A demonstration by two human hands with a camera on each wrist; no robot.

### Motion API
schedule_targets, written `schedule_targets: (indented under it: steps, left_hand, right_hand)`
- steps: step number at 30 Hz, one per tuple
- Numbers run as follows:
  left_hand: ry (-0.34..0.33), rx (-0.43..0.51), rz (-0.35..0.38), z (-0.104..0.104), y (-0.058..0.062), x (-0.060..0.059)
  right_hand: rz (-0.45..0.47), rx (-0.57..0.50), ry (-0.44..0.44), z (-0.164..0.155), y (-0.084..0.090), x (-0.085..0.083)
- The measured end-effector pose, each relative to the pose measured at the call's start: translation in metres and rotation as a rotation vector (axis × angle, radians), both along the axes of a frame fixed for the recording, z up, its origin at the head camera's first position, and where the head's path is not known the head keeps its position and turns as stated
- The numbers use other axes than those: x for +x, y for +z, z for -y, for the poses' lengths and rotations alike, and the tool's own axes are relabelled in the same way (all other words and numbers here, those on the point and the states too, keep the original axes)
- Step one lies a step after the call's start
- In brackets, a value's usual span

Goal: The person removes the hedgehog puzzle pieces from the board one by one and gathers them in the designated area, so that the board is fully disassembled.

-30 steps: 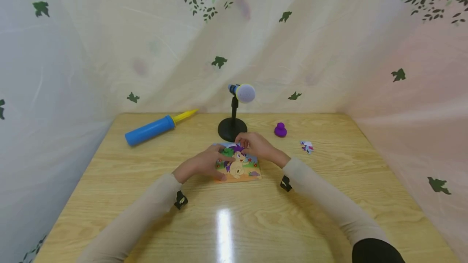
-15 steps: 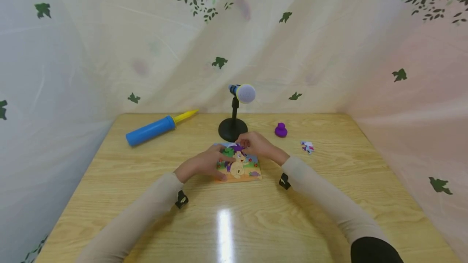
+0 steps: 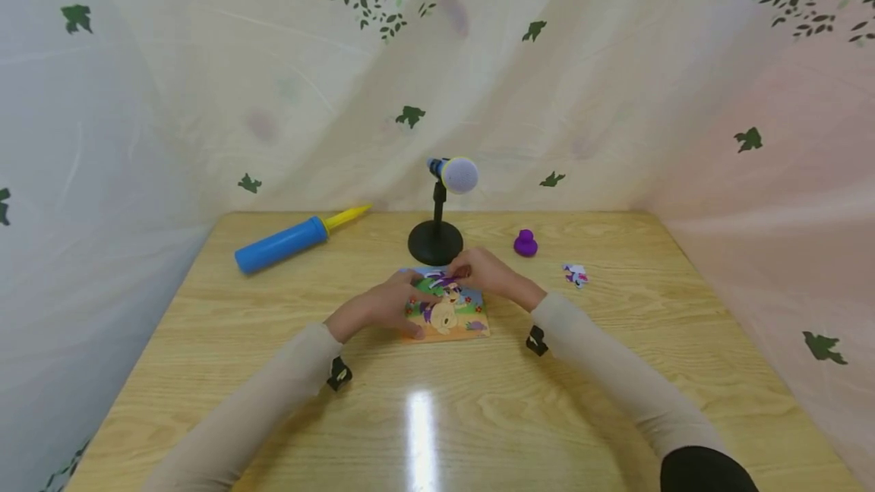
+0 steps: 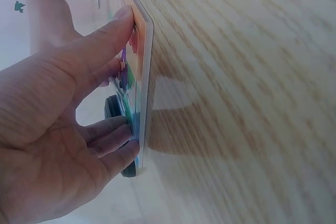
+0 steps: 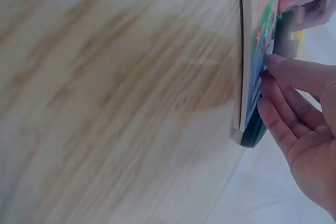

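The purple piece (image 3: 446,278) that was held just above the far edge of the puzzle board (image 3: 447,310) has been lowered flat onto it by the right hand (image 3: 487,273). The green patch near the left hand (image 3: 379,307), earlier a raised lump, is now seen level with the picture.

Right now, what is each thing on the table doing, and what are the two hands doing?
Puzzle board: flat on the table, hands on it.
Left hand: fingers straight, resting on the board's left edge.
Right hand: fingertips on a piece at the board's far edge.
Loose puzzle piece: lying apart, right.
Pump: lying down.
Microphone: on its stand.
Purple toy: upright.
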State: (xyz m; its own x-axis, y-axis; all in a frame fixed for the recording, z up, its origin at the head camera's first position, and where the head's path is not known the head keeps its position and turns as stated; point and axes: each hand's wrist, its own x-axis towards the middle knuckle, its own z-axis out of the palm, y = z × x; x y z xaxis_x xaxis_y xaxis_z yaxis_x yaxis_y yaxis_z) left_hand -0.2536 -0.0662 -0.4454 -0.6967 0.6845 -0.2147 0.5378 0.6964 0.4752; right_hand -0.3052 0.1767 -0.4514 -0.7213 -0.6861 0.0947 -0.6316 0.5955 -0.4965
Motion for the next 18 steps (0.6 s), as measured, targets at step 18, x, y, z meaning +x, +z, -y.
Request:
schedule_targets:
  steps: [18]
  left_hand:
    - [0.013,0.008,0.001,0.0,-0.001,0.001]
  right_hand:
    - [0.258,-0.021,0.087,-0.012,0.009,-0.003]
